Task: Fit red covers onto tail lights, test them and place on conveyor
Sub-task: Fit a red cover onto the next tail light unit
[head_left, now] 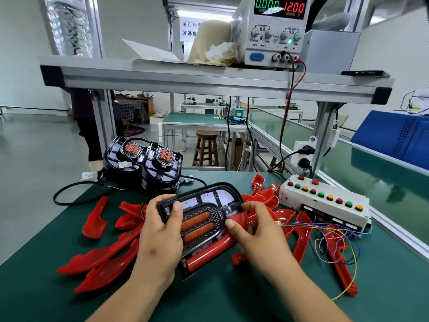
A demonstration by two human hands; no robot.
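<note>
A black tail light [204, 212] with two orange strips lies tilted above the green table, held between both hands. My left hand [160, 231] grips its left end, thumb on the front face. My right hand [255, 231] pinches a red cover [218, 247] that runs along the light's right and lower edge. Several loose red covers [109, 254] lie scattered on the mat around it. Two more tail lights [148, 163] stand at the back left of the table.
A white test box [325, 201] with coloured buttons and loose wires [334, 240] sits at the right. The green conveyor [383, 177] runs along the right side. A power supply [274, 31] reading 12.00 stands on the overhead shelf [209, 80]. A black cable [69, 194] loops at left.
</note>
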